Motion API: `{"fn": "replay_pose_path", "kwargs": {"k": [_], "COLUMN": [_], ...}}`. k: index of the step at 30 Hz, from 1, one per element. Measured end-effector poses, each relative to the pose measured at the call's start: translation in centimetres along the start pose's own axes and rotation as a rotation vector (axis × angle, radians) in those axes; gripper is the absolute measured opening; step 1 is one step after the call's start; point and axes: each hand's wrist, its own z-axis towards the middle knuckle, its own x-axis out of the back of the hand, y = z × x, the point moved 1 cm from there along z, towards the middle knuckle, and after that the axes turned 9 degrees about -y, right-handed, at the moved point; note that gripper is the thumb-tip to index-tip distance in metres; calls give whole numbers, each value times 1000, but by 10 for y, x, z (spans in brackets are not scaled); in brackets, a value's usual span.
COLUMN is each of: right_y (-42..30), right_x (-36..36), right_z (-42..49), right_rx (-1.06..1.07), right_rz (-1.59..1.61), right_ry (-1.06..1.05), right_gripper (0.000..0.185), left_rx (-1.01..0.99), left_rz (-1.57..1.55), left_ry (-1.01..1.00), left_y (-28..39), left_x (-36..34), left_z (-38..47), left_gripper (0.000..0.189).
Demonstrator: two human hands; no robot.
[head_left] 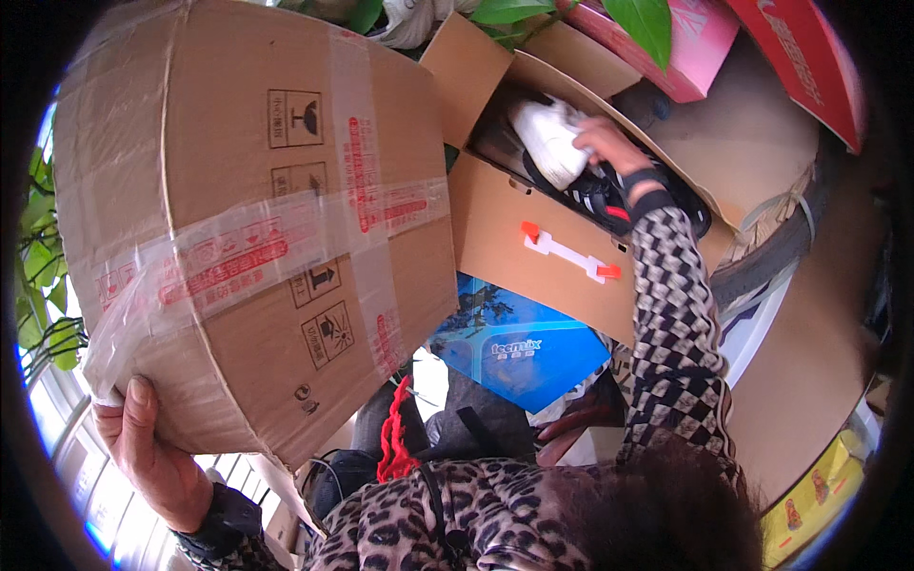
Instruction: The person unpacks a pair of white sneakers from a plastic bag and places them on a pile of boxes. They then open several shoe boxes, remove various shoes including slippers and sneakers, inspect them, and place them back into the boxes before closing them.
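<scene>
My left hand (153,450) grips the lower left corner of a large cardboard carton (235,214), thumb over its taped edge. The carton is tilted and bears handling symbols and red-printed clear tape. At the right, my right hand (610,146) reaches into an opened cardboard box (550,250) with a white plastic carry handle on its flap. Its blurred fingers are on a white shoe (550,143). Beneath that shoe lie black shoes (607,196) with white and red parts; my wrist and sleeve hide some of them.
A blue box (521,350) lies below the open flap. Pink (685,43) and red (800,64) boxes stand at the upper right, near a tyre (764,260). Green leaves (643,28) overhang the top. A yellow package (814,499) lies at the lower right.
</scene>
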Motion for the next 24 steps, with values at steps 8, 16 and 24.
{"fn": "replay_pose_path", "kwargs": {"k": [8,16,24], "right_y": [60,47,-12], "right_x": [-24,-39,-28], "right_z": [-141,-179,-188], "right_rx": [210,473,366], "right_rz": [1520,1580,1265], "right_ry": [343,238,136], "right_gripper": [51,50,47], "left_rx": [23,30,43], "left_rz": [104,21,23], "left_ry": [113,84,44], "left_y": [-8,-10,-8], "left_x": [0,11,10], "left_z": [1,3,-1], "left_gripper": [40,40,40]}}
